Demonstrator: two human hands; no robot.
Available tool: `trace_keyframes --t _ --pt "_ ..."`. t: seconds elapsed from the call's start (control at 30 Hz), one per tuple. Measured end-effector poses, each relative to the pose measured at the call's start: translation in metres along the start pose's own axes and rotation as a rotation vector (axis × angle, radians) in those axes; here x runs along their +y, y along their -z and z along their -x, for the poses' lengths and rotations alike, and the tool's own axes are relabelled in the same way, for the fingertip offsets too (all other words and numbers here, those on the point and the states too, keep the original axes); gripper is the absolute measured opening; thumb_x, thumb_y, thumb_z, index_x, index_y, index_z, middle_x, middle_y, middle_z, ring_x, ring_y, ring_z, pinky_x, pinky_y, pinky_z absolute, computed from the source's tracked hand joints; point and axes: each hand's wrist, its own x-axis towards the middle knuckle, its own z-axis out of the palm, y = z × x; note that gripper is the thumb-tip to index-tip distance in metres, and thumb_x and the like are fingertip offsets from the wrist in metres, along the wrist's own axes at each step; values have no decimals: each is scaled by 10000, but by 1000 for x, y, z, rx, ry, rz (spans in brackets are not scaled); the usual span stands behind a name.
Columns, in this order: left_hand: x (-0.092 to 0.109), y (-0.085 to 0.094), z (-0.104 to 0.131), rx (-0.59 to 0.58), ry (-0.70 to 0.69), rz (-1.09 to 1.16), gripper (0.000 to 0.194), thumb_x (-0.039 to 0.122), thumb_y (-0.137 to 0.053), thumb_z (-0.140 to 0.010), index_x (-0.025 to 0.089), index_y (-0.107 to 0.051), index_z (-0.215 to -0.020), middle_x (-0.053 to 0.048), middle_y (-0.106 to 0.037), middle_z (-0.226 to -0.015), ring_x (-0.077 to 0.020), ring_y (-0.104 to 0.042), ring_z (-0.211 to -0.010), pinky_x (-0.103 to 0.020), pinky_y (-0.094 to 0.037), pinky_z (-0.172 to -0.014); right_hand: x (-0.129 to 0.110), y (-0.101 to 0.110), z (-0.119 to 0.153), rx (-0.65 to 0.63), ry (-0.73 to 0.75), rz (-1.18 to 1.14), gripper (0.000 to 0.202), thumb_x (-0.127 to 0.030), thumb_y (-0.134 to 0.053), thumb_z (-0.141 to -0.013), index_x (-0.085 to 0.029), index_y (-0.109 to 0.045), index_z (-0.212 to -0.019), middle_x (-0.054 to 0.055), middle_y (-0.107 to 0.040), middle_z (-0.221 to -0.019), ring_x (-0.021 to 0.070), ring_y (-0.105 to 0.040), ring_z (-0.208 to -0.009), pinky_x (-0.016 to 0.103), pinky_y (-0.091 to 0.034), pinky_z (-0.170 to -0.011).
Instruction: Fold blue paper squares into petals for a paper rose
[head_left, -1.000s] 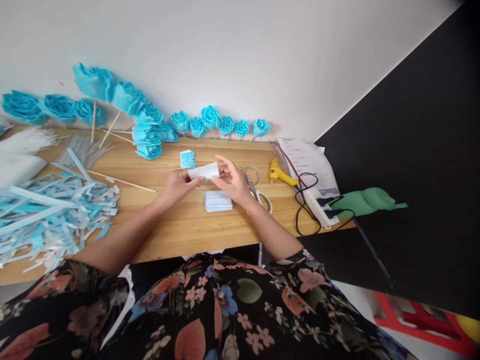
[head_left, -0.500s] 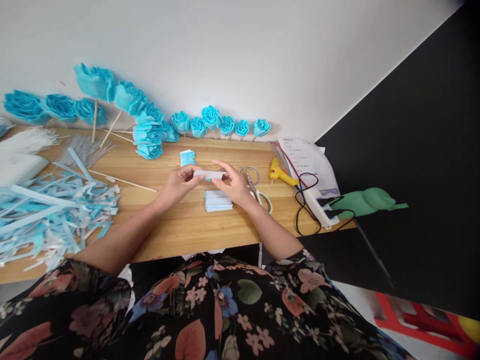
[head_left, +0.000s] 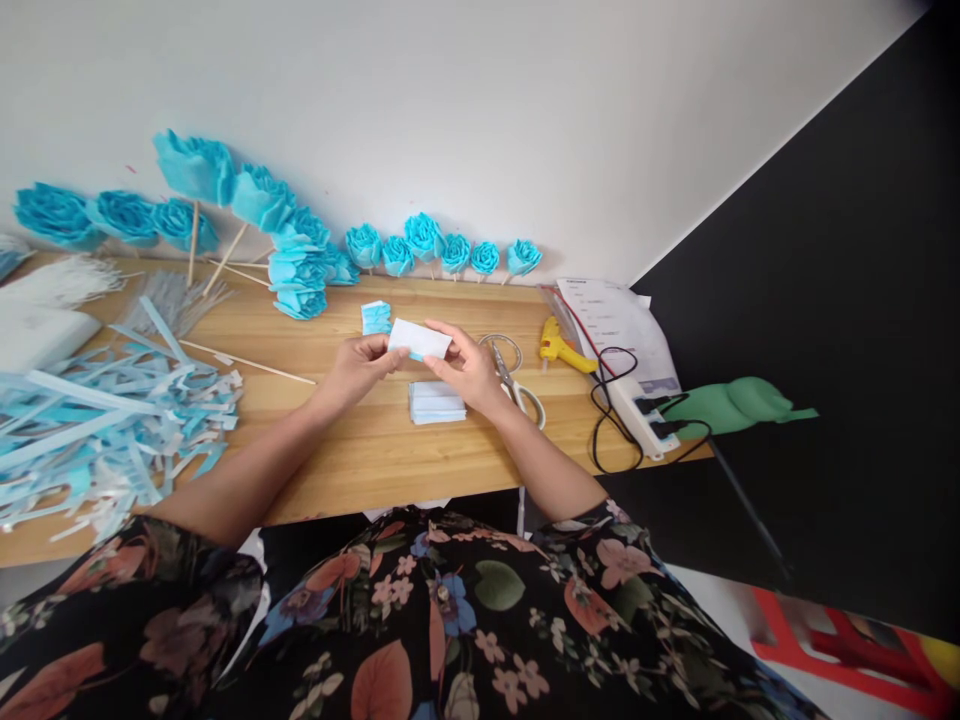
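Note:
Between my two hands is a small rectangular piece of fabric (head_left: 420, 337), pale white with a strip of blue along its lower edge. My left hand (head_left: 361, 366) pinches its left end between thumb and fingers. At the right end, my right hand (head_left: 471, 368) grips it the same way. Just below, a stack of pale blue and white pieces (head_left: 437, 403) lies on the wooden table (head_left: 352, 450). Behind my left hand rests a small blue piece (head_left: 376, 318). Scissors (head_left: 510, 378) lie beside my right hand, partly hidden by it.
Blue fabric flowers on sticks (head_left: 424, 238) lean along the wall. Loose blue and white strips (head_left: 97, 430) heap up at left, near a thin stick (head_left: 251, 362). To the right are a yellow glue gun (head_left: 566, 348), papers (head_left: 615, 325) and a power strip (head_left: 637, 415) with black cords.
The piece in my hands has tilted, so its broad pale face now shows where only a narrow band did before. Both hands stay in nearly the same place.

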Motion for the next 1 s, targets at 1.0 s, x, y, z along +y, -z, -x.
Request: trace_keyframes --t 1.0 --pt "-2 -2 2 -42 38 36 382 534 -794 -700 164 -753 -617 -35 -655 -596 -113 -505 -555 -252 -407 -547 -1 -3 1 -58 -14 138 538 -321 -680 -819 -218 -618 -1343 59 -736 -1176 196 -699 -927 320 -586 -811"
